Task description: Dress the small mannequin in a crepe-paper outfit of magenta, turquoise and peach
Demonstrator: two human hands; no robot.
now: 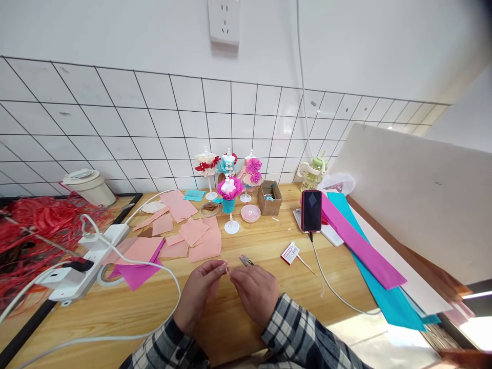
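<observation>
Two hands meet low over a wooden table (269, 246), pinching one very small pale thing (227, 268) between them.

The left hand (200, 293) is nearly closed, thumb and forefinger tips pressed on the small pale thing; what this thing is, I cannot tell, it is too small. The right hand (255, 292) is curled, its fingertips touching the same thing from the other side, and it holds also small scissors (246, 261), whose blades stick out just beyond the knuckles. Both sleeves are checked. Beyond the left hand lie pink paper pieces (192, 233), and further stand little paper dress figures (229, 188). Far to the left of the left hand is a white power strip (82, 264) beside red raffia (34, 230). Beyond the right hand is a small card (289, 253), and further a phone (311, 210) with its cable. Well to the right lie long magenta and cyan paper sheets (369, 253).
</observation>
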